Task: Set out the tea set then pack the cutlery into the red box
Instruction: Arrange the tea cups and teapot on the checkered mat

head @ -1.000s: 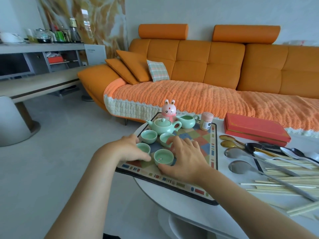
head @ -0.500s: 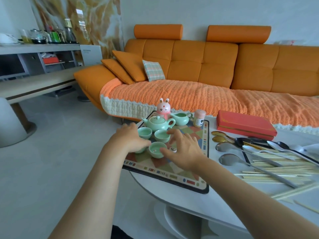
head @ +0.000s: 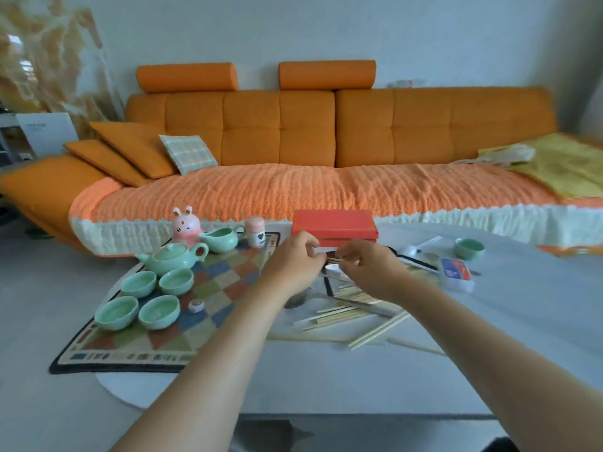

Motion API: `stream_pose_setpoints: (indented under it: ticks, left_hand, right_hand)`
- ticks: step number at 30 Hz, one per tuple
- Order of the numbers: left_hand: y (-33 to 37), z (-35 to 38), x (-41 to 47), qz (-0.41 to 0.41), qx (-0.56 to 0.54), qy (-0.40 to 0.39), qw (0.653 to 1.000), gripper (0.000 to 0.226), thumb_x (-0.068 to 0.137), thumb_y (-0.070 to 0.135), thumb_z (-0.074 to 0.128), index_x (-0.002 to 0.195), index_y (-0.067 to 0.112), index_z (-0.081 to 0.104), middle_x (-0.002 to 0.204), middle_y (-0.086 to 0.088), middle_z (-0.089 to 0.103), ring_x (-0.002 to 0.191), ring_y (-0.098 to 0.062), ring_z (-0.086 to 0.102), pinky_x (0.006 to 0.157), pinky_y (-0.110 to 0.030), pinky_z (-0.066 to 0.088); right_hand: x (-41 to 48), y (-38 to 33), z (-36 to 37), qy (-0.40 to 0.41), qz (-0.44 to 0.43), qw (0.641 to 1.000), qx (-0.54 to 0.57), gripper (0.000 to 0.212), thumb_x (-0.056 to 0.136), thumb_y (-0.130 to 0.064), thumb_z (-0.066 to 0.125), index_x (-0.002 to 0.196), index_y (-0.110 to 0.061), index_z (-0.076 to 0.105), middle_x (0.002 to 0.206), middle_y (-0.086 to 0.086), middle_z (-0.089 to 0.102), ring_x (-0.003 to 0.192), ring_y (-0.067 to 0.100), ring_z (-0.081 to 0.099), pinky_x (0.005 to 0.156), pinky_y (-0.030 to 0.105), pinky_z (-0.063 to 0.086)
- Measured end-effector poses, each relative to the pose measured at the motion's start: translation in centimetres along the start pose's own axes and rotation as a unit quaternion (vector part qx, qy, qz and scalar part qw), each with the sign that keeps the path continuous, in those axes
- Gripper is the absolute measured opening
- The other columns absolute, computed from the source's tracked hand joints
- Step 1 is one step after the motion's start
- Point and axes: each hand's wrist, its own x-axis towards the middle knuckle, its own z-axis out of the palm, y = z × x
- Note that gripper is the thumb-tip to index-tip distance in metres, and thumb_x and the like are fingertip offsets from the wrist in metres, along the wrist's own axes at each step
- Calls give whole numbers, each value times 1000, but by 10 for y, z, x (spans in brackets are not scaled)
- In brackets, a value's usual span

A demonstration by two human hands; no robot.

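Four mint tea cups [head: 159, 311] stand in a square on the checked mat [head: 208, 288], in front of the mint teapot [head: 173, 257] and pitcher [head: 218, 239]. The red box [head: 334, 225] lies closed at the table's far edge. Just in front of it my left hand [head: 293, 259] and my right hand [head: 368, 265] meet. The fingers of both pinch a small dark spoon [head: 332, 255], which is blurred and mostly hidden. Pale chopsticks [head: 352, 314] and a metal spoon [head: 300, 300] lie scattered under my wrists.
A pink bunny figure [head: 186, 225] and a pink canister [head: 255, 231] stand at the mat's back. A fifth mint cup [head: 469, 248], a white spoon [head: 421, 246] and a blue-red card box [head: 455, 270] sit to the right. The orange sofa [head: 293, 190] runs behind the table.
Both hands left the tea cups on the mat and moved right to the cutlery in front of the red box, closing on a dark piece. My view swung right.
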Motion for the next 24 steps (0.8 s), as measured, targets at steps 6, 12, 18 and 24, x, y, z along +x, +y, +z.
stream_pose_setpoints:
  ticks: [6, 12, 18, 24]
  left_hand:
    - [85, 85, 50, 86, 36, -69, 993, 27, 95, 38, 53, 120, 29, 52, 102, 11, 60, 83, -12, 60, 63, -31, 43]
    - [147, 176, 105, 128, 54, -115, 984, 44, 95, 33, 53, 137, 21, 47, 133, -1, 54, 118, -22, 53, 96, -40, 46]
    - [179, 236, 139, 90, 22, -193, 977, 57, 99, 29, 45, 153, 19, 28, 155, -3, 34, 136, -25, 40, 99, -35, 42]
    - [189, 255, 144, 65, -7, -225, 972, 64, 93, 16, 43, 154, 22, 25, 156, -1, 34, 136, -24, 40, 93, -31, 39]
  right_hand:
    - [12, 99, -70, 99, 69, 992, -30, 23, 89, -25, 60, 110, -32, 65, 106, -8, 64, 75, 9, 56, 69, 28, 48]
    - [30, 184, -111, 154, 128, 977, -74, 40, 87, -19, 62, 126, -23, 58, 123, 7, 49, 105, 27, 56, 89, 39, 49]
    - [39, 227, -124, 141, 212, 964, -78, 65, 89, -34, 58, 148, -23, 33, 143, 12, 37, 132, 32, 37, 103, 42, 36]
    - [45, 246, -120, 88, 206, 973, -50, 78, 88, -30, 63, 154, -18, 22, 144, 15, 44, 130, 35, 42, 104, 45, 39]
